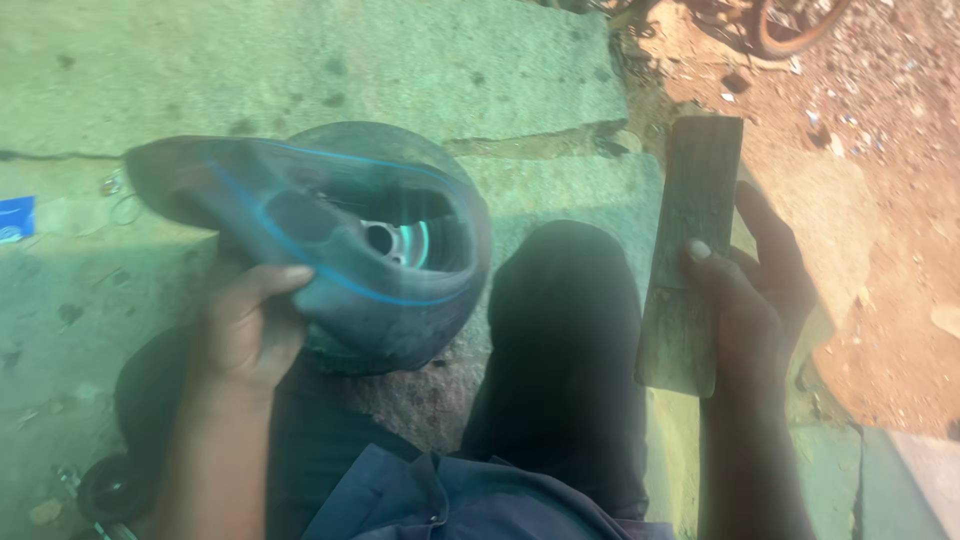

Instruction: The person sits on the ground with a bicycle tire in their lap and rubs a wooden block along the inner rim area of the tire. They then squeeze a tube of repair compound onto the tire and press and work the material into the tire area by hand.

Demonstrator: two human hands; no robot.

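Rubber fills the middle of the head view: a dark inner tube point(300, 225) with a thin blue line along it, bunched and folded over a small tyre point(400, 300) whose pale hub point(385, 240) shows through the opening. The left hand point(245, 330) grips the folded tube from below, thumb pressed across its lower edge, which seems to keep the slack rubber pulled flat and turned up towards the person's eyes. The tyre rests against the person's dark trouser leg point(565, 350) and the stone slab point(380, 60) they sit by, so it looks propped rather than carried. The right hand point(750, 300) is closed round a flat, worn rectangular block point(690, 250), held upright and well apart from the tube, thumb on its face.

Motion blur softens the tube's outline, so its valve cannot be made out. The block's material is unclear; it may be wood or a rasp. A rusty ring point(790, 25) at the top edge and a small black wheel point(110, 488) at the lower left are both cut off.
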